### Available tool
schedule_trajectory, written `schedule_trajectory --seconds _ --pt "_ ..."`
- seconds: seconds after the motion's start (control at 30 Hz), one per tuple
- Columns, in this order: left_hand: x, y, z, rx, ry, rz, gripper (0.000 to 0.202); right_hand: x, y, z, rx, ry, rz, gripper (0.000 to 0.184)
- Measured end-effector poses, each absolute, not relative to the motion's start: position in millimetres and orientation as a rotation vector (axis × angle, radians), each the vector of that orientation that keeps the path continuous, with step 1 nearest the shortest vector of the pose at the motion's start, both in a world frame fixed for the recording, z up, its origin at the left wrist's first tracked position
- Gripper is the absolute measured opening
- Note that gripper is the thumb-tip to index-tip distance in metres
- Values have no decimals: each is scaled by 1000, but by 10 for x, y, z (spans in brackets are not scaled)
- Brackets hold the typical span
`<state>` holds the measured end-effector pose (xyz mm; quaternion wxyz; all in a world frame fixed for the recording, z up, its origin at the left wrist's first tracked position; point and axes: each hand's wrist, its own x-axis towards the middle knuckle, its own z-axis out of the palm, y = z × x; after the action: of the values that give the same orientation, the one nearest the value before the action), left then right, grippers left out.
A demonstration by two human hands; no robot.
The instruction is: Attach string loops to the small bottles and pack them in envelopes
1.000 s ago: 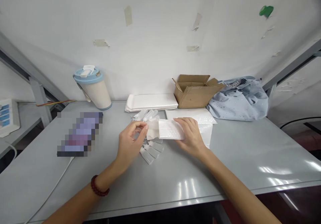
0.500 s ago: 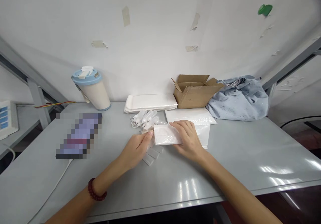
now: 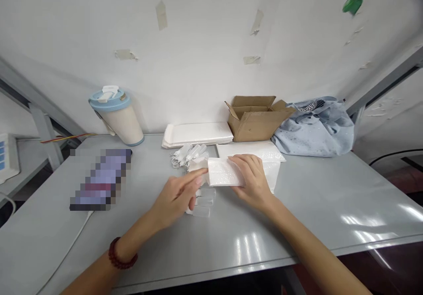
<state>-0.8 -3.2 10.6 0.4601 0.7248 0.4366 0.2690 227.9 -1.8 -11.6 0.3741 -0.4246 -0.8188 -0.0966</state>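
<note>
My right hand (image 3: 254, 181) is closed around a small white bubble mailer (image 3: 225, 173), held up above the table with its mouth to the left. At that mouth, the stretched index finger of my left hand (image 3: 176, 200) touches the edge; the thumb stands apart and the other fingers curl down. Several small clear tubes (image 3: 205, 201) with white caps show just below, partly behind my left fingers; whether they lie on the table I cannot tell. More white-capped tubes with cords (image 3: 189, 154) lie in a heap behind. Other bubble mailers (image 3: 249, 151) lie beyond my right hand.
A stack of white mailers (image 3: 198, 132) lies against the wall, beside an open cardboard box (image 3: 256, 125) and a light blue cloth bag (image 3: 319, 132). On the left stand a tumbler (image 3: 120, 118) and a blurred phone (image 3: 102, 178) with a white cable (image 3: 68, 253).
My left hand has loosened its pinch at the mailer's end and stretched out its index finger at the mouth. The clear tubes below have turned. The mailer has shifted slightly right.
</note>
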Motion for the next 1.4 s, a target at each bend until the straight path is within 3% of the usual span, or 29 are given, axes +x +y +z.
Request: schedule_trajectory --seconds 0.13,0.3,0.5,0.7,0.97,1.17,1.4 --pt "34 -66 80 1864 972 531 40 2260 -32 -122 -1065 -2114 -247 54" --pt "20 -101 42 1944 1073 934 37 2270 -28 -113 -1098 -2094 -241 55" --pt "49 -96 -46 2279 995 726 34 2271 -27 -115 -1090 -2080 -257 55" --pt "54 -98 -132 2567 840 1175 31 2283 -26 -94 -1089 -2063 -253 56" --pt "80 -85 -92 2476 1113 594 40 2289 -3 -129 -1101 -2063 -262 53" --pt "108 -99 -20 2168 1123 459 45 2249 -16 -140 -1048 -2081 -259 51" --pt "163 -134 0 2046 1086 446 19 2139 -69 -132 -973 -2099 -270 49"
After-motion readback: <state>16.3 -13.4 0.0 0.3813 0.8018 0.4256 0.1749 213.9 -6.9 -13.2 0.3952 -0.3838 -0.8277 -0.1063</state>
